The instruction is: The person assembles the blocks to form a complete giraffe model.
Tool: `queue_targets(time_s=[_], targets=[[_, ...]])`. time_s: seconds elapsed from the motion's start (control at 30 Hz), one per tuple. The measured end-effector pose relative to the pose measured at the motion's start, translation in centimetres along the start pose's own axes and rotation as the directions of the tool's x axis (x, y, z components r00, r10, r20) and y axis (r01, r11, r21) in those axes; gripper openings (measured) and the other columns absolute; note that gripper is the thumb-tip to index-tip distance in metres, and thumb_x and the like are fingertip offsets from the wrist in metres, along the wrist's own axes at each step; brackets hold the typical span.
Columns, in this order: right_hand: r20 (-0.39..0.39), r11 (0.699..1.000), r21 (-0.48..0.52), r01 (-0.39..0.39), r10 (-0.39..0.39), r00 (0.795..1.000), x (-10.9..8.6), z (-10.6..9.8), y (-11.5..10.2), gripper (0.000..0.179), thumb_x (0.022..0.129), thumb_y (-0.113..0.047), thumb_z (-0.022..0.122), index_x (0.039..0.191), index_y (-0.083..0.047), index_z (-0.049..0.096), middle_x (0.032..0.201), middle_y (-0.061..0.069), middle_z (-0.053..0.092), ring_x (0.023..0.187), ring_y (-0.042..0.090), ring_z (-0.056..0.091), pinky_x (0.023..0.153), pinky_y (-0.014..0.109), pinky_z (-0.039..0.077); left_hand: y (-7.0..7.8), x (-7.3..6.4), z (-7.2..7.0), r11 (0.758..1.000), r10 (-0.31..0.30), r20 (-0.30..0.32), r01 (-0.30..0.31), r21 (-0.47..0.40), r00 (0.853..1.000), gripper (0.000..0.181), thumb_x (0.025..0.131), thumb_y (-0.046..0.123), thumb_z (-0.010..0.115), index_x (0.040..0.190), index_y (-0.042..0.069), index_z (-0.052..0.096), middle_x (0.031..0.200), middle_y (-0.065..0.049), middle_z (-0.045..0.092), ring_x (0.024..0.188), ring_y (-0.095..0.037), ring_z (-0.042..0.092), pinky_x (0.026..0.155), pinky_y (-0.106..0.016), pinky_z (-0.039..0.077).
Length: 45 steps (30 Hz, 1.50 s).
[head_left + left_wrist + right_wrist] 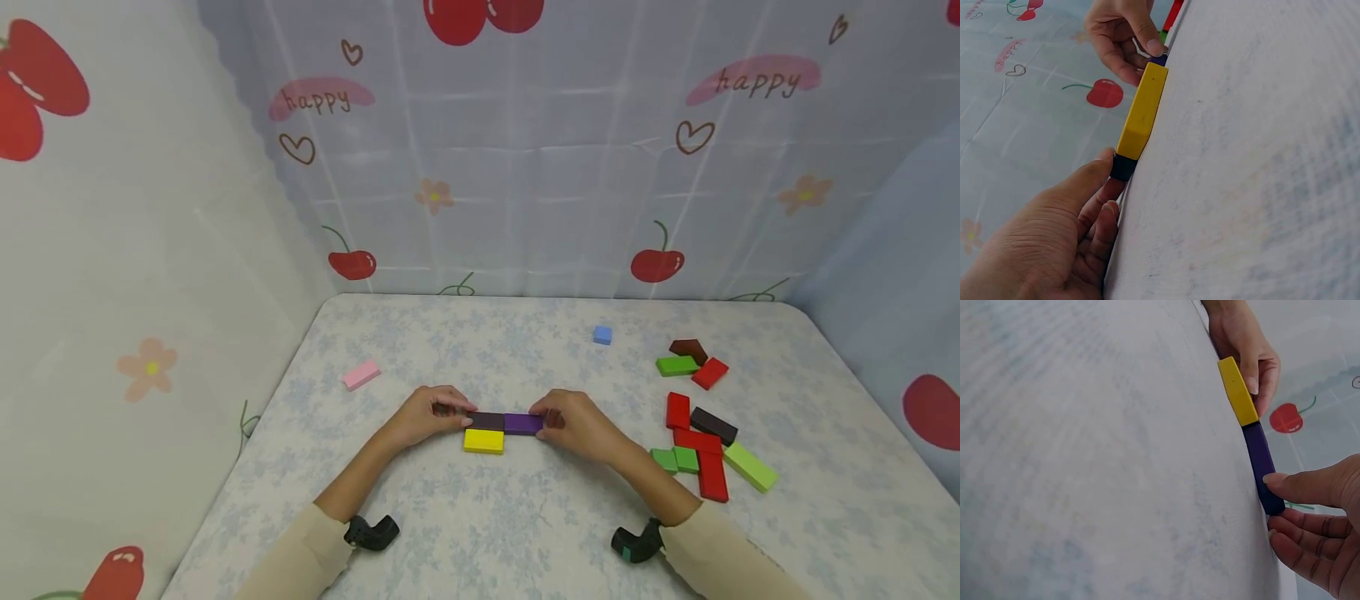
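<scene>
Three flat toy blocks touch one another near the middle of the table. The black block [486, 421] lies end to end with the purple block [522, 424], and the yellow block [483, 442] sits along the black one's near side. My left hand [424, 419] pinches the left end of the black block, its thumb [1088, 175] on the near side. At the other end, my right hand [581, 425] grips the purple block, the thumb [1300, 487] against its near side. In the right wrist view the yellow block hides most of the black one.
To the right lies a loose group of red blocks [697, 441], green blocks [677, 366], another black block [714, 426], a lime block [751, 467] and a brown block [688, 349]. A pink block [362, 375] lies left, a small blue block [602, 335] at the back.
</scene>
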State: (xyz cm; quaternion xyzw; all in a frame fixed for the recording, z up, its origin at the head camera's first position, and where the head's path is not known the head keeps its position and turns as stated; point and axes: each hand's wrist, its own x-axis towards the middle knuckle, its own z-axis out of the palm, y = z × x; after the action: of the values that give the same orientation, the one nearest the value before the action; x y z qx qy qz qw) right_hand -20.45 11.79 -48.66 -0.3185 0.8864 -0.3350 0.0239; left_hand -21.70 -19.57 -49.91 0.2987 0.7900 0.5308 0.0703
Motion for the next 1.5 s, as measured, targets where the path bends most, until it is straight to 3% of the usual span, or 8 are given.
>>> queue_targets(time_s=[0.33, 0.63, 0.83, 1.07, 1.23, 1.5], targets=[[0.014, 1.0, 0.016, -0.019, 0.019, 1.0, 0.1, -0.5, 0.0, 0.028, 0.086, -0.009, 0.082, 0.112, -0.004, 0.074, 0.099, 0.003, 0.07, 0.08, 0.015, 0.063, 0.069, 0.025, 0.053, -0.1, 0.1, -0.1, 0.999, -0.017, -0.002, 0.017, 0.037, 1.0, 0.022, 0.089, 0.004, 0.078, 0.111, 0.003, 0.078, 0.105, -0.01, 0.073, 0.075, -0.018, 0.057, 0.066, -0.023, 0.046], [-0.061, 0.995, -0.011, -0.099, 0.098, 0.993, -0.8, -3.8, 0.8, 0.03, 0.088, -0.01, 0.08, 0.116, -0.002, 0.073, 0.105, 0.012, 0.072, 0.084, 0.017, 0.066, 0.07, 0.027, 0.056, -0.2, 0.3, 0.2, 1.0, -0.003, -0.002, 0.003, 0.027, 1.0, 0.022, 0.089, 0.005, 0.078, 0.11, 0.002, 0.078, 0.104, -0.012, 0.073, 0.074, -0.015, 0.056, 0.064, -0.024, 0.045], [-0.128, 0.992, -0.058, -0.11, 0.102, 0.986, -2.6, -6.5, 2.5, 0.032, 0.087, -0.01, 0.081, 0.116, -0.001, 0.073, 0.104, 0.014, 0.072, 0.084, 0.019, 0.068, 0.072, 0.031, 0.057, -0.2, 0.2, 0.3, 0.999, -0.022, 0.007, 0.021, 0.031, 1.0, 0.022, 0.09, 0.007, 0.078, 0.111, 0.003, 0.078, 0.106, -0.01, 0.073, 0.076, -0.013, 0.057, 0.066, -0.025, 0.046], [-0.134, 0.974, -0.105, -0.201, 0.186, 0.973, -5.5, -9.6, 4.6, 0.035, 0.087, -0.012, 0.081, 0.119, -0.002, 0.072, 0.106, 0.013, 0.072, 0.089, 0.021, 0.066, 0.073, 0.033, 0.056, -0.2, 0.1, 0.1, 1.0, -0.018, -0.005, 0.018, 0.018, 1.0, 0.021, 0.089, 0.004, 0.078, 0.11, 0.004, 0.079, 0.105, -0.01, 0.073, 0.076, -0.011, 0.057, 0.066, -0.024, 0.047], [-0.148, 0.966, -0.153, -0.209, 0.186, 0.971, -7.3, -11.6, 6.0, 0.039, 0.085, -0.012, 0.083, 0.119, 0.001, 0.071, 0.105, 0.015, 0.073, 0.091, 0.028, 0.066, 0.072, 0.037, 0.058, 0.0, 0.0, 0.1, 0.999, -0.025, 0.004, 0.025, 0.027, 1.0, 0.021, 0.089, 0.006, 0.078, 0.11, 0.003, 0.079, 0.104, -0.009, 0.073, 0.074, -0.011, 0.056, 0.064, -0.024, 0.046], [-0.082, 0.929, -0.188, -0.318, 0.308, 0.948, -9.7, -13.4, 7.8, 0.047, 0.081, -0.015, 0.086, 0.121, 0.003, 0.07, 0.109, 0.017, 0.07, 0.097, 0.034, 0.062, 0.073, 0.042, 0.057, -0.2, 0.1, 0.0, 0.998, -0.054, -0.008, 0.054, 0.025, 0.999, 0.022, 0.089, 0.006, 0.078, 0.111, 0.004, 0.078, 0.105, -0.008, 0.073, 0.076, -0.012, 0.057, 0.065, -0.023, 0.046]])
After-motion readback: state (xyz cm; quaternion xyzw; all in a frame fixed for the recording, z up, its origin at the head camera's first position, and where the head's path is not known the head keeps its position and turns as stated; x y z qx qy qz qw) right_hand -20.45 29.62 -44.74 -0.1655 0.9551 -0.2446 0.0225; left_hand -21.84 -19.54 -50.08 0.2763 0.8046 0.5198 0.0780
